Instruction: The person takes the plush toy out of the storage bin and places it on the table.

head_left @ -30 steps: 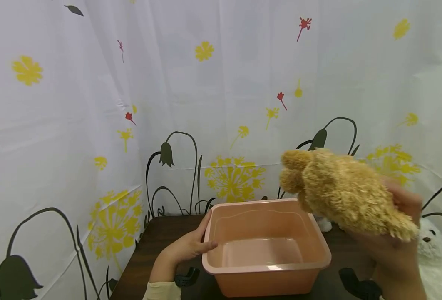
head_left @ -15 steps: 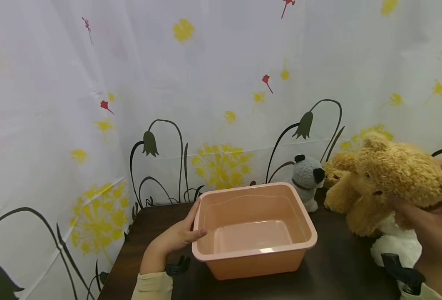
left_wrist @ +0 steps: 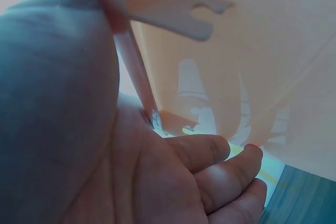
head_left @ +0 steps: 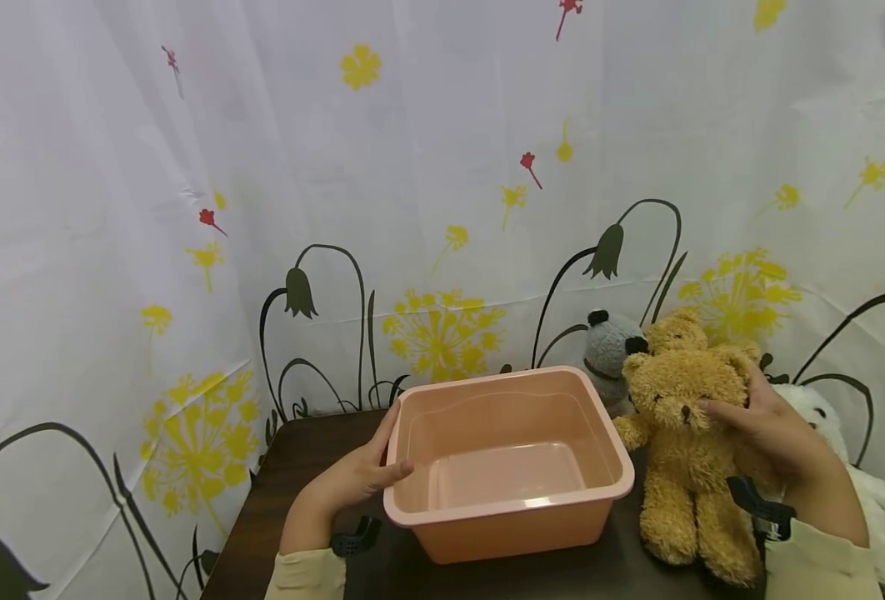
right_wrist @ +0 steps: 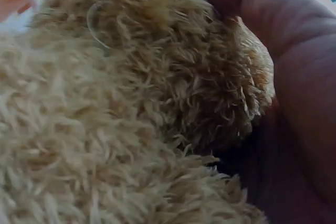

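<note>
In the head view a pink plastic basin (head_left: 506, 467) stands on the dark table, with bare floor showing inside. My left hand (head_left: 356, 479) holds its left rim, thumb over the edge and fingers along the outside wall. The left wrist view shows those fingers (left_wrist: 226, 182) under the rim. To the right, my right hand (head_left: 772, 425) grips a golden-brown teddy bear (head_left: 686, 467) by the head, thumb near its muzzle. The bear is upright and faces me. Its curly fur (right_wrist: 94, 129) fills most of the right wrist view; my other right fingers are hidden behind it.
Behind the held bear sits another golden teddy bear (head_left: 678, 331), mostly covered. A grey plush dog (head_left: 607, 346) is between it and the basin. A white plush toy (head_left: 881, 508) lies at the right, partly behind my right arm. A floral curtain (head_left: 442, 208) hangs behind the table (head_left: 292, 467).
The teddy bear in my right hand has gone from lying sideways in the air to upright among the plush toys at the right. My left hand stays on the basin. The view has shifted right.
</note>
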Motion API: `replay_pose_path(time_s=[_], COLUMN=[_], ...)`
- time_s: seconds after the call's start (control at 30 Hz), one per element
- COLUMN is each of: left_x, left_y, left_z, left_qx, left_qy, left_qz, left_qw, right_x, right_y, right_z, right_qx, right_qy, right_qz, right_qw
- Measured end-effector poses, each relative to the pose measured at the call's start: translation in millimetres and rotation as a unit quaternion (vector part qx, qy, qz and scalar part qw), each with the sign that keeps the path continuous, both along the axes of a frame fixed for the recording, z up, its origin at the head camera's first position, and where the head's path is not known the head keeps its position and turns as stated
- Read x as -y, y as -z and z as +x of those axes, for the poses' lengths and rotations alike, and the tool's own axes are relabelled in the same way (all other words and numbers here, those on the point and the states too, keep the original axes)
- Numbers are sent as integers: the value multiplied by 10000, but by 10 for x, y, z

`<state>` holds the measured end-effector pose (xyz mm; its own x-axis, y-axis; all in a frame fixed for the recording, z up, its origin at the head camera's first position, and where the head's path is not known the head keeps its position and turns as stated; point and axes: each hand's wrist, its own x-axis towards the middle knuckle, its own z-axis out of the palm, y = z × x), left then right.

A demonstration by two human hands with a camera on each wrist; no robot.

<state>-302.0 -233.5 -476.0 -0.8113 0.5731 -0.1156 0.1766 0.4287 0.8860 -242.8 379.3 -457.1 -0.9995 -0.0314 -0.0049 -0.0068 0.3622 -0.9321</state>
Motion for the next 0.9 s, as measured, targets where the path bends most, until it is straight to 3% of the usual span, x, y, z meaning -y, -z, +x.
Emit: replay_pose_path(time_s=[0.3,0.5,0.6,0.7,0.77,0.9], left_x=[-7,-13,-10,-9,-9,-13], left_y=[-22,-20,-17,-18,-20,-28], left_z=[11,15,14,13,12,13], left_qx=[134,80,65,64,76,82], left_qy=[3,-32,-18,-8,0,7], left_qz=[92,20,1,6,26,39], left_qw=[9999,10000,10000,10000,10000,10000], right_x=[38,148,170,183,206,317], right_y=[250,269,222,129,44,-160], right_z=[-114,-167,-174,-154,-115,23], right_qx=[1266,1355,1212,807,408,-127], right_qy=[-372,-307,-301,-314,-273,-268], right_qz=[-17,52,471,1184,1733,2341], right_qw=[9913,9903,9910,9892,9836,9718])
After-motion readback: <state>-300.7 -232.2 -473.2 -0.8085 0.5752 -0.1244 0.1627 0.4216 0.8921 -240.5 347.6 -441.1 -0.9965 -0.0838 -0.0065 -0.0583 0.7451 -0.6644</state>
